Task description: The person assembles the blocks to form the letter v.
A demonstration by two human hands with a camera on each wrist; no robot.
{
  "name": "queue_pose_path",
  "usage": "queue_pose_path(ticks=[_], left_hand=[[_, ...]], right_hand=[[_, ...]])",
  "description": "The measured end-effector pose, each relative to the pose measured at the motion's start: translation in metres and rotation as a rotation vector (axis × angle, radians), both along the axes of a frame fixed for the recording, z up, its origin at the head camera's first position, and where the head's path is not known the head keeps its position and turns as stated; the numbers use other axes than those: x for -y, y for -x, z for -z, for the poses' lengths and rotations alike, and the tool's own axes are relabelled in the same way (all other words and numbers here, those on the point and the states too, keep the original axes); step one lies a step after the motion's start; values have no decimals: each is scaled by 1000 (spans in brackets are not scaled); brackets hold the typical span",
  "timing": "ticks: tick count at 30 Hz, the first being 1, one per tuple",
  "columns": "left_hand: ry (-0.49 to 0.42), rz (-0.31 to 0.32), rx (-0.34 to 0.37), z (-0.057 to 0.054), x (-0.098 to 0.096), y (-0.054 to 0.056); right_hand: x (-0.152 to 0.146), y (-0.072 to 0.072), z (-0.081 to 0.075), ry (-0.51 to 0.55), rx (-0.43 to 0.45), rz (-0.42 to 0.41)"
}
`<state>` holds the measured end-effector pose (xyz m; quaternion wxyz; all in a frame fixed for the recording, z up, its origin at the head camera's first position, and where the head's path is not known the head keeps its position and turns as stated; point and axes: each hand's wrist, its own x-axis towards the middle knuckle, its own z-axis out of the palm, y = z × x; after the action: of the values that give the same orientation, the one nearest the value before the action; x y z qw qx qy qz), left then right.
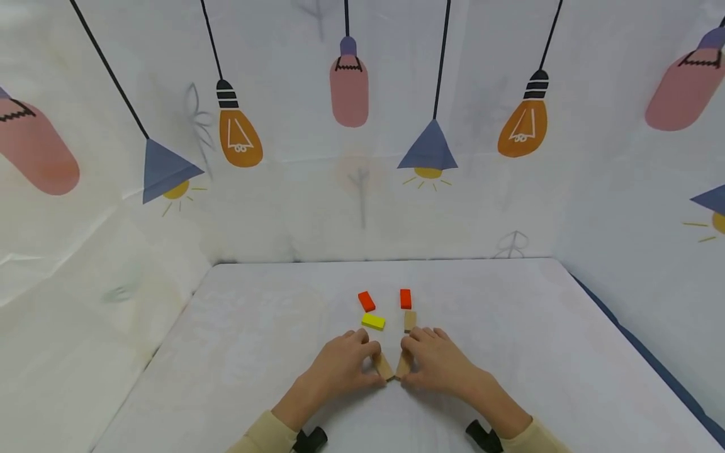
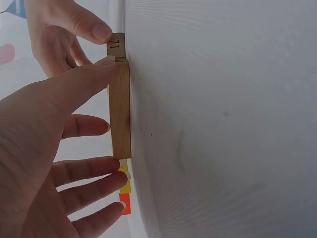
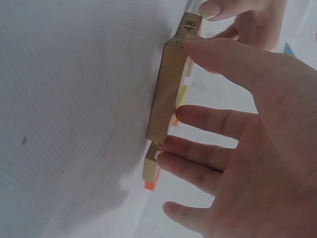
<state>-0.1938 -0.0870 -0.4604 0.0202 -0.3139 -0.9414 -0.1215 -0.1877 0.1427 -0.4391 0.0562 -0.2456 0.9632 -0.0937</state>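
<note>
My left hand (image 1: 344, 362) pinches a plain wooden block (image 1: 382, 367) at its ends between thumb and fingers. Opposite it, my right hand (image 1: 438, 362) holds a second wooden block (image 1: 404, 365) the same way. Both blocks lie on the white table, and their near ends meet in a V that widens away from me. In the left wrist view the right-hand block (image 2: 116, 45) shows a printed number on its end. The left-hand block (image 3: 189, 26) bears the number 48 in the right wrist view.
Beyond my left hand lie a yellow block (image 1: 373, 321) and a tilted red block (image 1: 366, 301). Past my right hand are another wooden block (image 1: 410, 321) and a red block (image 1: 405, 299). A white cloth wall (image 1: 317, 214) with printed lamps rises behind the table (image 1: 272, 302).
</note>
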Motion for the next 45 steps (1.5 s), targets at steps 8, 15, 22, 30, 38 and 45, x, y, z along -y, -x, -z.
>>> queue_pose_path(ticks=[8, 15, 22, 30, 38, 45], left_hand=[[24, 4, -45, -2, 0, -4], [20, 9, -64, -2, 0, -7], [12, 34, -66, -1, 0, -11], [-39, 124, -174, 2, -3, -16], [-2, 165, -211, -3, -6, -19], [17, 199, -263, -4, -9, -22]], right_hand=[[0, -3, -3, 8, 17, -11], [0, -2, -6, 26, 26, -12], [-1, 1, -4, 31, 31, -14], [-4, 7, -11, 84, -91, -21], [-11, 17, -16, 97, -174, 0], [-14, 29, -13, 97, -187, 11]])
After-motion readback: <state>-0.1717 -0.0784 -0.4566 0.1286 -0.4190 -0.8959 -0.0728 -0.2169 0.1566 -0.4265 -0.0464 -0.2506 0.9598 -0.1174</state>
